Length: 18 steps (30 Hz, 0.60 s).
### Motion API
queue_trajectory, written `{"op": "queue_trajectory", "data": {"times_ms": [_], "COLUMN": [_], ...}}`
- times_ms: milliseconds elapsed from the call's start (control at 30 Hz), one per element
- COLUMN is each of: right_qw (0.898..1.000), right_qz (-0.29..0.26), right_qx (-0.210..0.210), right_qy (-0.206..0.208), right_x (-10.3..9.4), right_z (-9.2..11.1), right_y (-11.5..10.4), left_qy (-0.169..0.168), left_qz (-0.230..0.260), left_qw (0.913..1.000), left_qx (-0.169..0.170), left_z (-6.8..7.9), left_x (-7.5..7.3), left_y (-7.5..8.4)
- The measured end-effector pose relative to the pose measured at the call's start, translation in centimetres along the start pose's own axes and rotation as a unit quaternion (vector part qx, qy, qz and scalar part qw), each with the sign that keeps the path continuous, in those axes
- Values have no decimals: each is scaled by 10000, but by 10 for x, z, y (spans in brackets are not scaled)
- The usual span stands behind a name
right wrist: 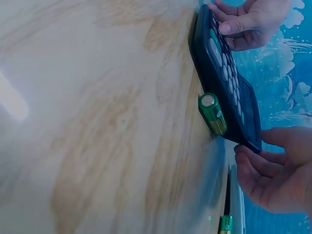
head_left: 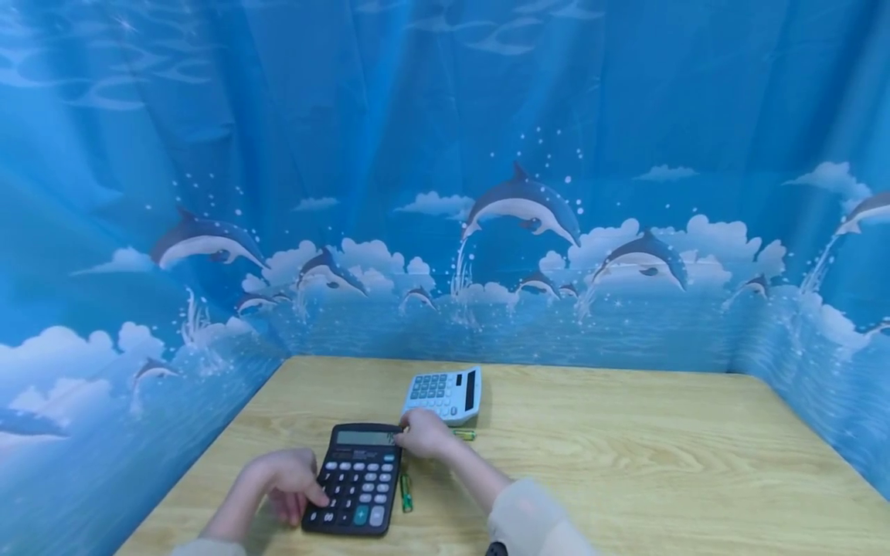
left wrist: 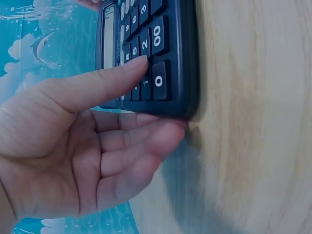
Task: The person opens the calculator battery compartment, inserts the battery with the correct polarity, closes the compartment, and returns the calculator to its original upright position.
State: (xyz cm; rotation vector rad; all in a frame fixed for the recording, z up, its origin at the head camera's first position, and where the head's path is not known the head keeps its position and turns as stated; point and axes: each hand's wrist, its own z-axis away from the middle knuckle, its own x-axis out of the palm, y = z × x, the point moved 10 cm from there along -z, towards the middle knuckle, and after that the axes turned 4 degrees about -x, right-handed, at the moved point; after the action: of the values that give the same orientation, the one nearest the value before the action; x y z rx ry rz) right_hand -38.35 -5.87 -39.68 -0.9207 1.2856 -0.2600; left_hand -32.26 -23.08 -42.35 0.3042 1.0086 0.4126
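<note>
A black desk calculator (head_left: 352, 479) with digits on its display lies on the table's left part. My left hand (head_left: 288, 480) grips its lower left side, and in the left wrist view the thumb (left wrist: 114, 83) lies over the number keys with the fingers at the edge. My right hand (head_left: 424, 434) pinches the upper right corner beside the display; in the right wrist view the thumb is on top and the fingers underneath. A green battery (head_left: 406, 493) lies along the calculator's right side.
Behind the right hand stands a white calculator (head_left: 445, 392), turned sideways. A second green battery (head_left: 464, 435) lies at its near edge. The wooden table (head_left: 626, 463) stretches to the right. A blue curtain (head_left: 431, 116) printed with dolphins closes off the back and sides.
</note>
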Motion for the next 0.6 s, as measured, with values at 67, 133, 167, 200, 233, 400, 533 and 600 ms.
{"op": "queue_trajectory", "data": {"times_ms": [67, 133, 167, 200, 233, 400, 533, 600], "right_qw": [10000, 9999, 9999, 9999, 9999, 9996, 9972, 9957], "right_qz": [1, -41, -50, -29, -39, -249, -683, -870], "right_qx": [-20, -11, 4, 3, 29, 153, 294, 315], "right_qy": [97, 133, 130, 128, 111, 52, 4, -7], "right_x": [1, 3, 5, 6, 8, 11, 11, 9], "right_z": [-1, -2, -2, -3, -3, -3, -2, -1], "right_y": [-1, 0, 1, 1, 2, 4, 5, 4], "left_qy": [-8, -11, -3, 11, 31, 155, 223, 257], "left_qz": [25, 57, 75, 87, 106, 31, -29, -42], "left_qw": [10000, 10000, 10000, 10000, 9999, 9999, 9997, 9996], "left_qx": [14, 6, -4, -11, -20, 19, 73, 94], "left_z": [-1, -1, -1, -2, -2, -5, -4, -3], "left_x": [0, 0, 0, 0, -1, -7, -13, -16], "left_y": [0, -1, -1, -2, -3, -4, -2, 0]}}
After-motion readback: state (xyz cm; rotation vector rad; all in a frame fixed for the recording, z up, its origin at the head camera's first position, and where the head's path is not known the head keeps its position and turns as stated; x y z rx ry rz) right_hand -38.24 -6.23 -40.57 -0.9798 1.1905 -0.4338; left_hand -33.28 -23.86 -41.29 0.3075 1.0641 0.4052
